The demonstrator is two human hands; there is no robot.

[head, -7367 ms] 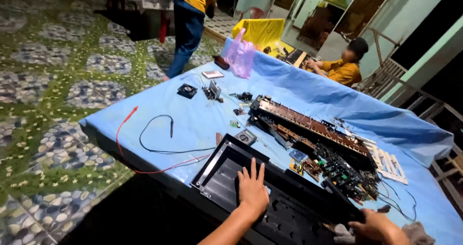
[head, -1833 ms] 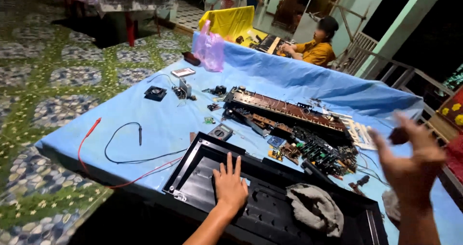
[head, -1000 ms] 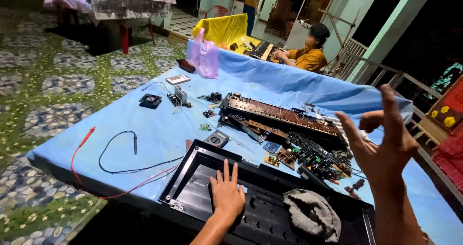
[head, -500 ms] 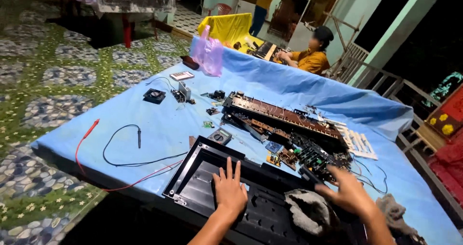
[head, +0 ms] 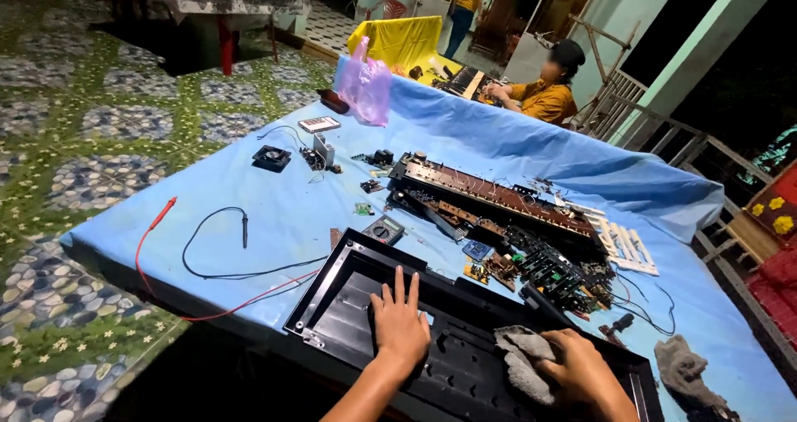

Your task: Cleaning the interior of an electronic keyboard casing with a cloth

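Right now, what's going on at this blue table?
A person leans over a black casing at the near edge of the blue-covered table. The left hand lies flat inside it, and the right hand presses a grey rag onto it. Beyond lie circuit boards, a multimeter with red and black leads, and another rag. A second person sits at the far end.

The right hand (head: 585,372) covers part of the grey rag (head: 525,364); the black casing (head: 465,364) runs off-frame.
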